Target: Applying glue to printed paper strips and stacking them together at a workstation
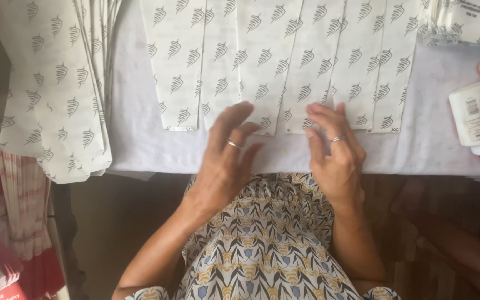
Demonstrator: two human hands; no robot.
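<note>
Both your hands lie flat, fingers spread, nothing pinched: left grip [226, 153] and right grip [333, 145] press the patterned paper strips [262, 61] on the surface [140, 139]. Glue bottle [475, 118] sits well off to your right grip's side.

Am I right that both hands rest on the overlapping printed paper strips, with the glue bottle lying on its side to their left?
Not quite. In the head view the left hand and right hand do rest on the paper strips, but the glue bottle lies to their right.
</note>
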